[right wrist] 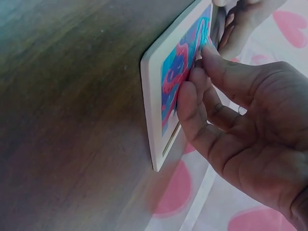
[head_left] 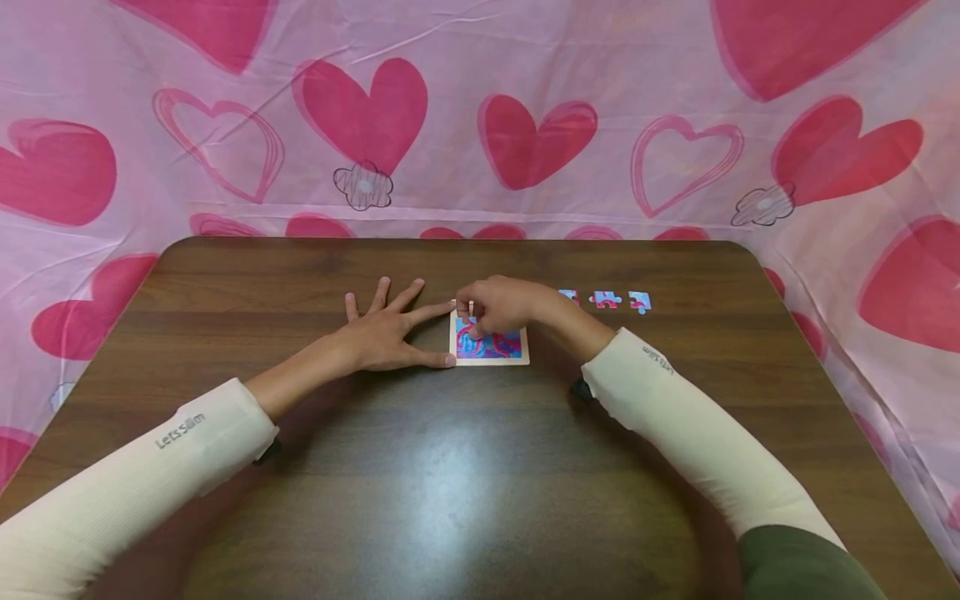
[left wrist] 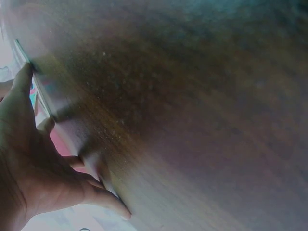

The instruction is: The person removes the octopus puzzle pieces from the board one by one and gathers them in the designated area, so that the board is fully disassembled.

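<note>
A small square jigsaw puzzle (head_left: 495, 346) in blue, pink and red lies in a pale wooden frame (head_left: 491, 362) on the table. My left hand (head_left: 382, 337) rests on the table left of it with fingers spread. Its thumb and index fingertip touch the frame's left corners. Over the puzzle's upper left part, my right hand (head_left: 502, 304) has its fingers bent and pinches a puzzle piece, mostly hidden by the fingertips. In the right wrist view, the thumb and fingers of that right hand (right wrist: 250, 110) come down onto the picture (right wrist: 180, 67).
Right of the frame, loose puzzle pieces lie in a row: one (head_left: 570, 295) partly behind the right wrist, another (head_left: 605, 299) in the middle, a third (head_left: 640, 301) at the end. The brown wooden table (head_left: 450, 467) ends at a pink heart-patterned cloth (head_left: 450, 125).
</note>
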Tool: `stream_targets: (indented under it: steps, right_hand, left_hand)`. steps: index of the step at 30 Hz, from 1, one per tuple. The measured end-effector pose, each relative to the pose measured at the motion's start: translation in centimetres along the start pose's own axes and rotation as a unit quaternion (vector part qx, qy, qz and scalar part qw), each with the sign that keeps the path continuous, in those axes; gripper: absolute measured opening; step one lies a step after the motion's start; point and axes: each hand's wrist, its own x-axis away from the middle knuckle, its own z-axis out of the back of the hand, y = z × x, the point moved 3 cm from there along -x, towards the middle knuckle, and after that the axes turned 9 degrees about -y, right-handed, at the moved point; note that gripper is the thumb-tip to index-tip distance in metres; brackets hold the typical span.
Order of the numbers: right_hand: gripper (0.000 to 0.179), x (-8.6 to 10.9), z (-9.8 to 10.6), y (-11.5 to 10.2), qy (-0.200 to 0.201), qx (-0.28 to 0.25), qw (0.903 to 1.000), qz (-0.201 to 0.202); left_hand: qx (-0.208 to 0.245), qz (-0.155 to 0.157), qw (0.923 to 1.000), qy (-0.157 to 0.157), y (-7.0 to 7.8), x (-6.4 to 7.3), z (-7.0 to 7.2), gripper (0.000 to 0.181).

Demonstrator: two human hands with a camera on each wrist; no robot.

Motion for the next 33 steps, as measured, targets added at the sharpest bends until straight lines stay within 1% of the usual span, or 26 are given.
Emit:
stream_targets:
  steps: [4, 9, 14, 16, 21, 22, 23, 25, 28, 30, 33]
  right_hand:
    - [0.014, -0.1, 0.2, 0.0, -0.01, -0.009, 0.9999, 0.001]
    - [0.016, -0.3, 0.3, -0.1, -0.01, -0.008, 0.9999, 0.003]
    - [0.017, -0.2, 0.1, -0.1, -0.006, -0.016, 0.9997, -0.015]
    - [0.018, -0.4, 0.0, 0.3, 0.005, -0.026, 0.9994, -0.022]
    - [0.019, -2.5, -1.0, 3.5, 0.063, -0.068, 0.9953, -0.026]
    - [0.019, -2.6, -1.1, 3.7, 0.069, -0.079, 0.9941, -0.025]
    - [0.02, -2.5, -1.1, 3.7, 0.073, -0.09, 0.993, -0.02]
    - [0.02, -1.6, -0.9, 2.9, 0.073, -0.109, 0.9913, -0.01]
    - [0.018, 0.1, -0.6, 1.5, 0.076, -0.137, 0.9876, 0.001]
    - [0.017, 0.8, -0.6, 1.4, 0.089, -0.152, 0.9844, 0.001]
    - [0.015, 1.5, -0.7, 1.8, 0.111, -0.19, 0.9755, -0.004]
  left_hand:
    - [0.002, 0.0, 1.0, -0.001, 0.1, 0.1, 0.0, 0.1]
    - [0.001, 0.0, 1.0, 0.0, 0.0, 0.1, 0.1, 0.1]
    - [0.001, -0.001, 1.0, 0.001, 0.0, 0.0, 0.0, 0.099]
    - [0.001, -0.001, 1.0, 0.001, 0.0, 0.0, 0.0, 0.099]
    - [0.001, -0.002, 1.0, 0.0, 0.0, 0.0, 0.0, 0.099]
    - [0.002, -0.002, 1.0, 0.0, 0.0, 0.0, 0.0, 0.099]
    - [0.002, -0.003, 1.0, 0.0, 0.0, 0.1, 0.0, 0.099]
    - [0.002, -0.003, 1.0, 0.0, 0.0, 0.1, 0.0, 0.099]
    - [0.0, -0.002, 1.0, 0.0, 0.0, 0.1, 0.0, 0.099]
    - [-0.001, -0.001, 1.0, 0.0, 0.0, 0.1, 0.0, 0.099]
    - [-0.002, 0.0, 1.0, 0.0, 0.1, 0.0, 0.0, 0.099]
